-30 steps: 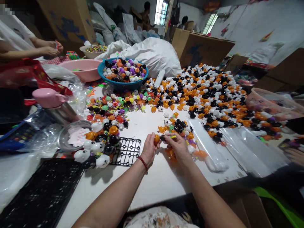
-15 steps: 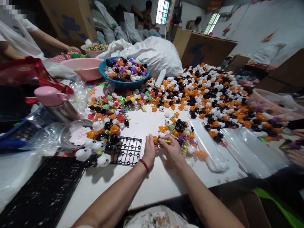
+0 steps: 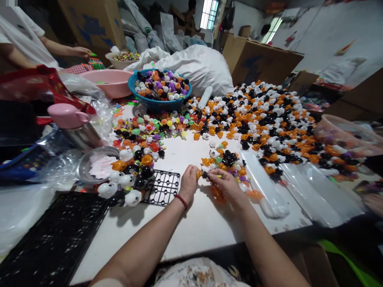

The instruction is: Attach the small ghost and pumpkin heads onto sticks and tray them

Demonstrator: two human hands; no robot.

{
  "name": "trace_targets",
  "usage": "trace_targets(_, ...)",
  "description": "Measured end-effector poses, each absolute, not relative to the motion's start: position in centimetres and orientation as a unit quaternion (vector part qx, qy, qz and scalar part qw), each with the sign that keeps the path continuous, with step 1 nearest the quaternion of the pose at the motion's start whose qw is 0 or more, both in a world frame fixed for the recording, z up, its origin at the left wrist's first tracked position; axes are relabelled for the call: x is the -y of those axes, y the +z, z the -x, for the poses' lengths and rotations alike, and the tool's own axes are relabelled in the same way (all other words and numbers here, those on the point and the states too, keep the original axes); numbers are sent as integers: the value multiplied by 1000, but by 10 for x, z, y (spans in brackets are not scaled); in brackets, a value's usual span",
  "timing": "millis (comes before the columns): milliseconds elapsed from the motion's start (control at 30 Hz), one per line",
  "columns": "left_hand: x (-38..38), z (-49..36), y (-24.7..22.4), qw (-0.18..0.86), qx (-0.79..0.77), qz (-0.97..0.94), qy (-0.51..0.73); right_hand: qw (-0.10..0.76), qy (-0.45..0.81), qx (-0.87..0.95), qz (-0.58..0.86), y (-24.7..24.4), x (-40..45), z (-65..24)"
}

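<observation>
My left hand (image 3: 189, 183), with a dark red bead bracelet at the wrist, is closed on a small orange toy (image 3: 199, 174). Close beside it, the fingers of my right hand (image 3: 224, 183) pinch a small black toy (image 3: 205, 175) with a yellow stick. Orange pieces lie on the white table (image 3: 176, 149) under my right hand. To the left stands a black grid rack (image 3: 163, 187), with larger white, black and orange toys (image 3: 133, 197) beside it. Just behind my right hand is a small heap of mixed toys (image 3: 229, 158).
A large heap of orange, black and white toys (image 3: 266, 115) covers the back right. Clear plastic bags (image 3: 266, 187) lie at the right. Behind are a blue basin (image 3: 158, 104) and a pink basin (image 3: 119, 87). A pink-lidded flask (image 3: 67, 116) and a metal bowl (image 3: 82, 171) stand left. A person's hand (image 3: 80, 52) holds colourful pieces.
My right hand has shifted slightly right, and more of the black toy shows between my hands. Orange pieces now show beneath my right hand. The person's hand at the back left has lifted.
</observation>
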State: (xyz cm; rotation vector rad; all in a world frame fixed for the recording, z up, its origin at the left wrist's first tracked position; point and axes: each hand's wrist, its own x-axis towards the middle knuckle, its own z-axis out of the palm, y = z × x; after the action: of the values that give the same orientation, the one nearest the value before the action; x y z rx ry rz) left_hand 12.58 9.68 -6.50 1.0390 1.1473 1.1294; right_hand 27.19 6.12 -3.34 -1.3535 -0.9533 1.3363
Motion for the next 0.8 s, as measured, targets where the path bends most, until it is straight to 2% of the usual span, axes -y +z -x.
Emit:
trace_targets(367,-94,-127,-70,533,-499,-461,505,512,542,370,554,-44,-56,-253)
trace_targets(533,-86,-125,-77,528,-506,-466,498,478,490,429,589,-42,-54,-241)
trace_targets(633,-83,-126,-76,548,-486,-460,501,472,504,437,576,-37,-55,-248)
trace_targets(800,-82,-135,-72,655,-425,-383,494,513,508,401,564,-20,-56,-270)
